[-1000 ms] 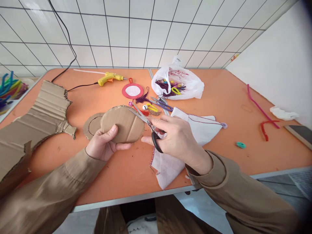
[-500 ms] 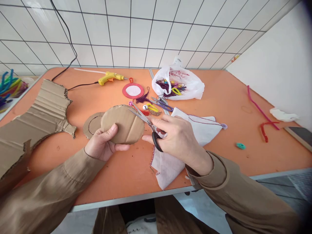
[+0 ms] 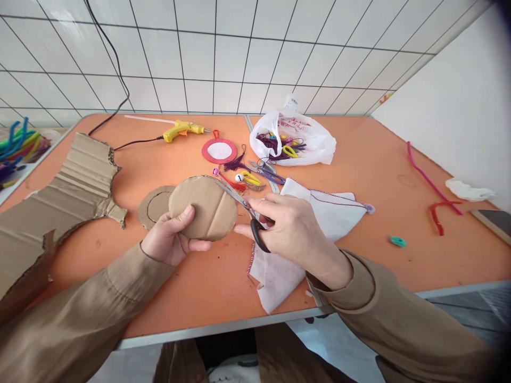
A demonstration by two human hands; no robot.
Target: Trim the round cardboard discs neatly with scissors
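Observation:
My left hand (image 3: pixel 175 234) grips a round cardboard disc (image 3: pixel 205 210) at its lower left, thumb on top and fingers beneath. In my right hand (image 3: pixel 291 226) is a pair of scissors with black handles (image 3: pixel 258 234); the blades lie along the disc's upper right edge and look nearly closed. Beneath the disc's left side, on the table, rests a second cardboard circle (image 3: pixel 148 206) with a curved line on it. White fabric with a dark stitched edge (image 3: pixel 327 205) lies under and behind my right hand.
A large cut cardboard sheet (image 3: pixel 51 207) covers the table's left side. Behind are a yellow glue gun (image 3: pixel 183 129) with a cord, a red-rimmed circle (image 3: pixel 219 151), purple-handled scissors (image 3: pixel 267 171), small bells and tassels, and a white plastic bag (image 3: pixel 295 138). Pipe cleaners (image 3: pixel 433 181) lie right.
The scissor blades have closed somewhat at the disc's edge. Both hands keep their grip; the whole view has shifted slightly.

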